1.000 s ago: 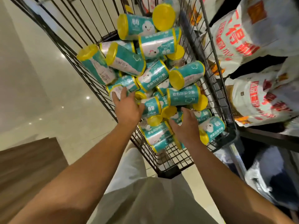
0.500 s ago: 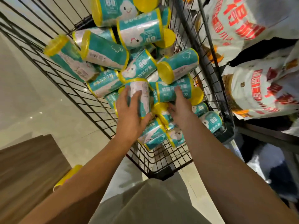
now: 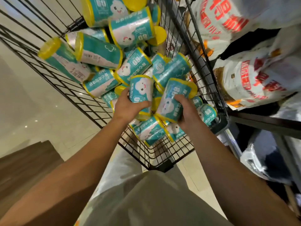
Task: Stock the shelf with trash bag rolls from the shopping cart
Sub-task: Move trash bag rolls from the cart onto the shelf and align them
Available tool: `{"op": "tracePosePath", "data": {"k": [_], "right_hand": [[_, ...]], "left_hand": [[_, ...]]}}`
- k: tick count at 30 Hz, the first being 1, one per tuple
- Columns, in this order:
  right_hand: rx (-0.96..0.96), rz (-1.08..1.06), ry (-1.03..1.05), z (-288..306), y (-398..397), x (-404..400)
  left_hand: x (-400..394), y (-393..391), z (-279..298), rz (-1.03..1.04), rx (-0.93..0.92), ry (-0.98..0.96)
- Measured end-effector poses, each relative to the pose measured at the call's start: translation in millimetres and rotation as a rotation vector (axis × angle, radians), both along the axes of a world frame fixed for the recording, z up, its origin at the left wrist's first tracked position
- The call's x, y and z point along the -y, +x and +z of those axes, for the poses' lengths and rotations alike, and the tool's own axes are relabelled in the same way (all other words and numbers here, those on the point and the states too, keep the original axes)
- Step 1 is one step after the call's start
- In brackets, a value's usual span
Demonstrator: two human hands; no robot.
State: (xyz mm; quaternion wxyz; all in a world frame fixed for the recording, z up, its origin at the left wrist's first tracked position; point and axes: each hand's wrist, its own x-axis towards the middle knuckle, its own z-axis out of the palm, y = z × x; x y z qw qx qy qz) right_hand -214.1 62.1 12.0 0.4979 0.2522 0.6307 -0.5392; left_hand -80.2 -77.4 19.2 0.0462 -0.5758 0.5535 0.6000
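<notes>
The black wire shopping cart [image 3: 91, 101] is seen from above, and it's pretty much packed with trash bag rolls [image 3: 99, 53], all dumped in at random angles. Each one is a short cylinder wrapped in glossy teal and white film with a little cartoon cloud face printed on it, capped by yellow ends. A big "80" can be made out on several labels.

Two rolls are being lifted out of the pile near the cart's near end. One roll [image 3: 141, 92] is gripped by the left hand [image 3: 128, 106], fingers wrapped round its lower half, and it's held roughly upright. A second roll [image 3: 173, 101] is grasped by the right hand [image 3: 187, 110], fingers curled over its side, tilted so its top leans away to the right. The two held rolls are just beside each other, nearly touching at the bottom.

To the right of the cart, shelving [image 3: 260, 118] is loaded with crinkly white plastic bags [image 3: 254, 82] printed in red characters. A brown wooden surface [image 3: 27, 162] is visible lower left, over a shiny pale tiled floor [image 3: 32, 115].
</notes>
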Motion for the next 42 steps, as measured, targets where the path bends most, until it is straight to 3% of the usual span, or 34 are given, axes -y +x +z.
{"op": "tracePosePath", "data": {"k": [6, 9, 16, 24, 28, 33, 36, 42], "right_hand": [[0.015, 0.028, -0.100, 39, 30, -20], [-0.071, 0.001, -0.152, 57, 48, -27], [-0.294, -0.097, -0.111, 97, 69, -54], [-0.458, -0.210, -0.036, 124, 102, -110], [-0.498, -0.323, 0.018, 131, 126, -155], [-0.492, -0.587, -0.050, 133, 166, -238], [-0.517, -0.741, -0.058, 138, 193, -300], [-0.684, -0.772, -0.033, 165, 256, -421]], "left_hand": [[-12, 29, 37, -0.043, -0.264, 0.078], [-14, 35, 52, -0.060, -0.349, 0.123], [-16, 37, 75, -0.198, -0.498, 0.392], [-56, 36, 100, -0.497, -0.543, 0.462], [-98, 40, 119, -0.813, -0.550, 0.379], [-173, 49, 139, -0.996, -0.557, 0.129], [-218, 64, 152, -0.954, -0.602, -0.003], [-321, 89, 175, -0.847, -0.786, -0.088]]}}
